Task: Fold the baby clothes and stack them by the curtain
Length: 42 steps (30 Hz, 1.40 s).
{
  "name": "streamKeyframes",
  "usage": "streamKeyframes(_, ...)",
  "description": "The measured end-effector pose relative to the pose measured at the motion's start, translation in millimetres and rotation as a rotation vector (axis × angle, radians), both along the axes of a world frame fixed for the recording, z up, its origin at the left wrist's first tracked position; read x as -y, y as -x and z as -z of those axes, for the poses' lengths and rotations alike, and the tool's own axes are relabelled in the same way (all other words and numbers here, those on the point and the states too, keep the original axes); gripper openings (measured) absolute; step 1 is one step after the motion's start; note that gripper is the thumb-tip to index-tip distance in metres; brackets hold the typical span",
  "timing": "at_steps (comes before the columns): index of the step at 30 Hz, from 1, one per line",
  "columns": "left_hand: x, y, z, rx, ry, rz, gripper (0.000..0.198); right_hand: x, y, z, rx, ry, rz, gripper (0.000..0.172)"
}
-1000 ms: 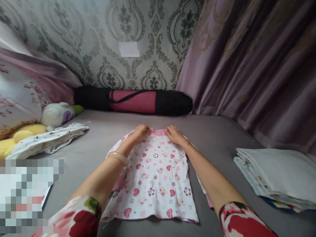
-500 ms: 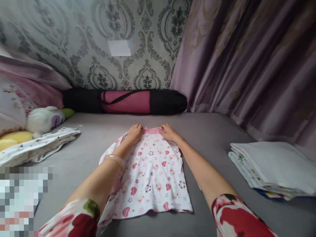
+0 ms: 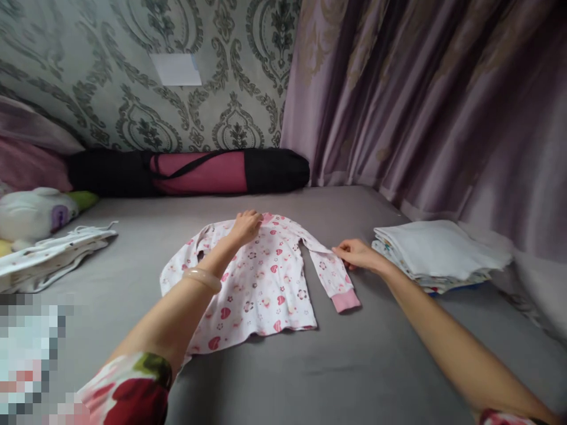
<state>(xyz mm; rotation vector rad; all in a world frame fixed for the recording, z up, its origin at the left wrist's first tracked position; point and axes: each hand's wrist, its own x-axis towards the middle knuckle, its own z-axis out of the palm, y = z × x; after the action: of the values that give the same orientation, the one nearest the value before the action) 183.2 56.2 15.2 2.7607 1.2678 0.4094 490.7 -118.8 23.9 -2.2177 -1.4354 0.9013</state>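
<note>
A child's long-sleeved shirt, white with pink hearts and flowers, lies spread on the grey bed surface. My left hand is at its pink collar, fingers bent and closed on the fabric there. Over on the right, my right hand pinches the outer edge of one sleeve. That sleeve stretches out sideways and ends in a pink cuff. The other sleeve lies at the left, partly hidden behind my left forearm.
A folded stack of white cloths sits on the right, just beyond my right hand. At left lie white patterned clothing and a plush toy. A long black and maroon bag rests along the wall, beside purple curtains.
My right hand has left the collar and moved right to the sleeve, which is now drawn out from the body. My left hand stays at the collar. The view has turned right.
</note>
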Motion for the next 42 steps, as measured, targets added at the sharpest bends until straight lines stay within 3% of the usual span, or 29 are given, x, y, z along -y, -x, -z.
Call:
streamKeyframes(3, 9, -34, 9.3, 0.086, 0.054, 0.168, 0.027, 19, 10, 0.6, 0.091, -0.016, -0.103, 0.028)
streamKeyframes(5, 15, -52, 18.7, 0.151, 0.05, 0.21, 0.029, 25, 18, -0.1, 0.146, -0.078, -0.173, 0.027)
streamKeyframes(9, 24, -73, 37.8, 0.226, 0.015, 0.152, 0.032, 22, 25, -6.5, 0.138, -0.05, -0.244, 0.034)
streamKeyframes(13, 24, -77, 49.9, 0.26, -0.013, 0.121, 0.035, 9, 17, -22.8, 0.192, -0.013, -0.318, 0.034)
streamKeyframes(16, 23, -76, 52.1, 0.223, -0.011, 0.118, 0.037, -1, 5, -41.4, 0.428, -0.104, -0.352, 0.032)
streamKeyframes(19, 26, -77, 50.4, 0.173, 0.003, 0.08, 0.038, -8, -5, -56.0, 0.767, -0.294, -0.312, 0.033)
streamKeyframes(22, 32, -78, 47.4, 0.129, 0.021, 0.048, 0.044, -10, -15, -54.6, 0.98, -0.415, -0.321, 0.034)
streamKeyframes(26, 39, -80, 42.5, 0.085, 0.029, 0.034, 0.051, -6, -35, -34.1, 1.062, -0.255, -0.398, 0.037)
streamKeyframes(30, 43, -80, 37.3, 0.057, 0.035, 0.037, 0.057, -9, -55, -26.0, 1.063, -0.12, -0.334, 0.04)
streamKeyframes(39, 43, -79, 38.2, 0.103, 0.038, 0.049, 0.052, -66, -81, -21.6, 0.756, 0.097, -0.151, 0.027)
streamKeyframes(42, 41, -79, 41.4, 0.096, 0.028, 0.046, 0.055, -76, -84, -19.3, 0.734, 0.137, -0.093, 0.034)
